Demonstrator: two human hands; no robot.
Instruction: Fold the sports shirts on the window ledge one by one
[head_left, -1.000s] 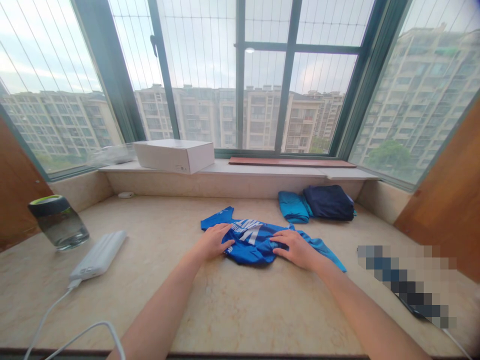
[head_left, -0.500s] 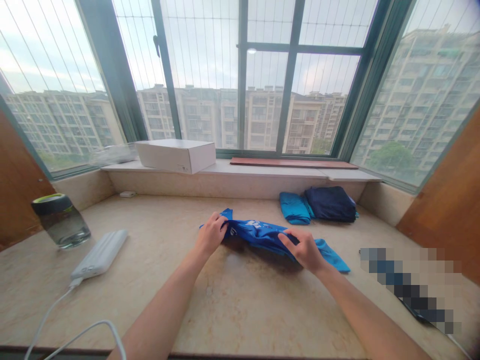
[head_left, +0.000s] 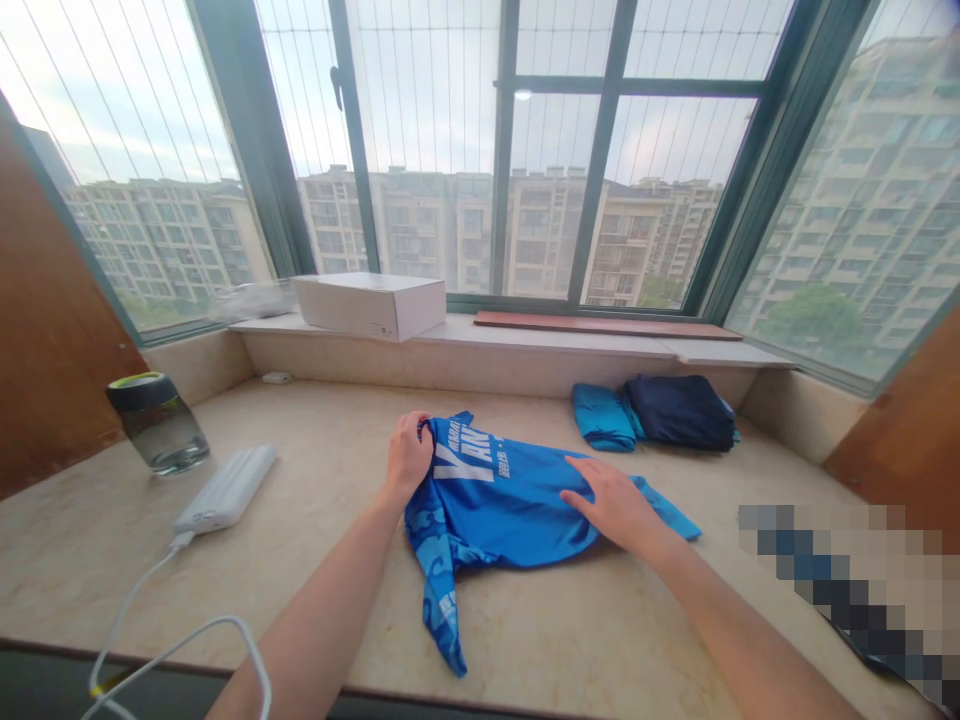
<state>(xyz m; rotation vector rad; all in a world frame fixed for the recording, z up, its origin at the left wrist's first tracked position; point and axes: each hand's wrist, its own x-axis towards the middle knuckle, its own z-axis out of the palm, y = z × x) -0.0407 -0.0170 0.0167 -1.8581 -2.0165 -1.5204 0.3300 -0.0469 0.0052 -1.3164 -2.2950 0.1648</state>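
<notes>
A blue shirt (head_left: 525,510) with white lettering lies partly spread on the stone counter, a patterned sleeve hanging toward the front edge. At the shirt's left end, my left hand (head_left: 409,455) has its fingers closed around the gathered fabric. My right hand (head_left: 611,500) rests on the shirt's right part, thumb and fingers spread apart and laid on the cloth. Lighter blue fabric sticks out beyond my right wrist. Behind, at the back right, are a folded teal garment (head_left: 602,420) and a folded navy garment (head_left: 682,412).
To the left stand a water bottle (head_left: 159,425) and a white power bank (head_left: 226,490) with a cable (head_left: 135,590). A white box (head_left: 367,305) and a reddish board (head_left: 607,326) lie on the window ledge. A pixelated area covers something at the right.
The shirt was bunched and lifted between both hands; it is now laid down, its lettering and sleeve showing. My left hand has moved slightly left, and my right fingers have spread.
</notes>
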